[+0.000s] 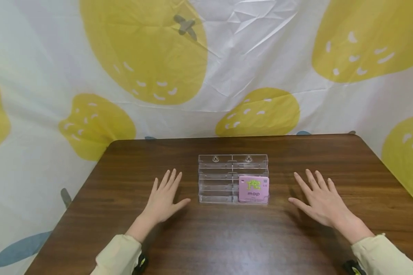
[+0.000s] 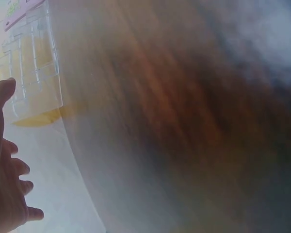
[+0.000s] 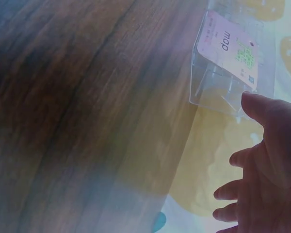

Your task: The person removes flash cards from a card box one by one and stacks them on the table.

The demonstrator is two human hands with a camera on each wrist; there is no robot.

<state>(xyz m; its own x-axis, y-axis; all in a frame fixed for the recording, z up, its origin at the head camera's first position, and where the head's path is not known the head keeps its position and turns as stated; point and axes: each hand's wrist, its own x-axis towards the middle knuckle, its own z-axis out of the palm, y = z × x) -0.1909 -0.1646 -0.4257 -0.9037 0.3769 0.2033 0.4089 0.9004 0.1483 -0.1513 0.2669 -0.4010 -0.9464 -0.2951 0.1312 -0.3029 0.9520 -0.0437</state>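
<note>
A clear plastic rack (image 1: 216, 187) with tiered compartments in two columns stands on the table. In its lower right compartment sits a pink card (image 1: 254, 189) marked "map" with a green drawing; the right wrist view shows the same card (image 3: 227, 46). To the rack's left, my left hand (image 1: 162, 200) is spread, palm down, holding nothing. My right hand (image 1: 321, 202) is spread likewise to the rack's right, also with nothing in it. Neither hand touches the rack. Whether the palms touch the tabletop, I cannot tell.
The brown wooden table (image 1: 227, 236) reaches back to a white cloth (image 1: 179, 122) printed with yellow fruit, which hangs behind it and along both sides. Light-coloured sleeves cover both forearms, and a dark device shows at each wrist.
</note>
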